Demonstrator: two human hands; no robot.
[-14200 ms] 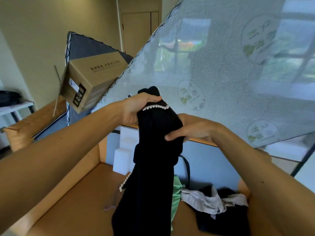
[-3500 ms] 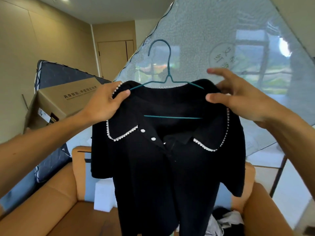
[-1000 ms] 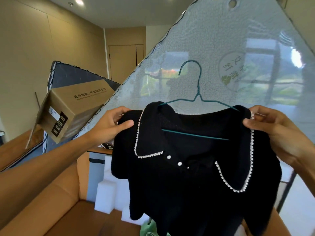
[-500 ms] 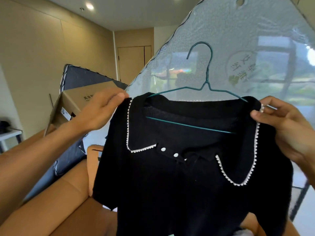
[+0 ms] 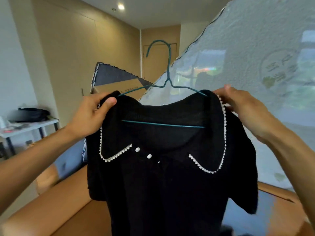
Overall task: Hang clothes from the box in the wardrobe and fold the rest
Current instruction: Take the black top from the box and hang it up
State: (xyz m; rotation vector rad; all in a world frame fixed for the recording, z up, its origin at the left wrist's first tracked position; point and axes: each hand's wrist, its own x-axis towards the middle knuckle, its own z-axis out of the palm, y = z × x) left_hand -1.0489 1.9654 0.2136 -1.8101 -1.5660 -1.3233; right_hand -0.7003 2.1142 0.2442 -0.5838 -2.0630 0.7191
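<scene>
A black short-sleeved top (image 5: 167, 181) with a pearl-trimmed collar and white buttons hangs on a teal wire hanger (image 5: 167, 77), held up in front of me. My left hand (image 5: 92, 114) grips the top's left shoulder, thumb over the fabric. My right hand (image 5: 242, 106) pinches the right shoulder at the collar edge. The hanger's hook points up and left, free of any rail. The large open cardboard box (image 5: 71, 206) lies below, its contents hidden by the top.
A plastic-wrapped mattress (image 5: 255, 65) leans at the right. A smaller cardboard box (image 5: 109, 88) and a dark mattress (image 5: 112, 74) stand behind the hanger. A white table (image 5: 27, 126) with a black bag stands at the left. A closed door (image 5: 156, 62) is at the far end.
The view has turned left, bringing the table and far door into sight. Both hands still hold the top by its shoulders, and the hanger now stands more upright.
</scene>
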